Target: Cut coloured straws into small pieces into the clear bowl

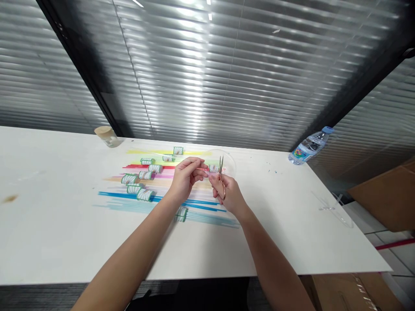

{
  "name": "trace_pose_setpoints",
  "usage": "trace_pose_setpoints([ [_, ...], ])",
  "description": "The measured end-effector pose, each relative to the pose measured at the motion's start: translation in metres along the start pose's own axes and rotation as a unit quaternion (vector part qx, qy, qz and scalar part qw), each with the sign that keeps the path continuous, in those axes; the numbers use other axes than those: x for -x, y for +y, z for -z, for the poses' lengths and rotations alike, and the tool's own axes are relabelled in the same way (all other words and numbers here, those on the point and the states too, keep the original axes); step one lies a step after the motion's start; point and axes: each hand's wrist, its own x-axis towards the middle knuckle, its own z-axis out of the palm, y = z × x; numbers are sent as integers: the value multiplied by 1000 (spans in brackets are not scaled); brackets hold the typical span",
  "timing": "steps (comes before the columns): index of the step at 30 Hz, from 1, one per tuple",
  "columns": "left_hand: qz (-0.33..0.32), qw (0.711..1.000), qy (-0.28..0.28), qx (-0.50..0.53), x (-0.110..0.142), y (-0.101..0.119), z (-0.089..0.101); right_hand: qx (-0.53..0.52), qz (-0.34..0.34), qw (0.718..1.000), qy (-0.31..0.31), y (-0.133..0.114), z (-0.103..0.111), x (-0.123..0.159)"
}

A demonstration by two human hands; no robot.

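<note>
Small scissors [221, 164] with coppery handles sit in my right hand [229, 193], their blades pointing up and away from me. My left hand [187, 177] is closed in a pinch close by; something thin and pinkish seems to run between the two hands, too fine to name. Below and around both hands lie bundles of thin coloured sticks, with dark blue sticks [112, 195], red sticks [134, 166] and pale blue sticks [210, 218] among them. Paper bands with green edges, such as the nearest band [181, 214], wrap the bundles. My hands hide the bundles' middle.
A white table [81, 242] carries everything. At the back left stands a cup [107, 136] with a tan lid; a water bottle [309, 147] is at the back right. Clear plastic strips [329, 208] lie near the right edge. Cardboard boxes [385, 194] stand beyond it, before the blinds.
</note>
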Motion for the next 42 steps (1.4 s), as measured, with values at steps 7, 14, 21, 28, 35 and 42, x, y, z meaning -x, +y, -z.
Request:
trace_pose_setpoints([
  [7,-3,1000,1,-2,0,2,-1,-4,-2,1000,8,0,0,-1],
  [14,-4,1000,-9,-1,0,2,1,4,-6,1000,11,0,1,0],
  [21,-6,1000,-9,1,-1,2,0,-1,-5,1000,6,0,1,0],
  [28,-6,1000,-2,5,0,2,0,6,-10,1000,9,-1,1,0],
  [35,6,1000,23,19,1,2,-2,0,-12,1000,19,-2,0,0],
  [42,17,997,54,43,-1,3,-1,-9,23,1000,18,-6,0,4],
])
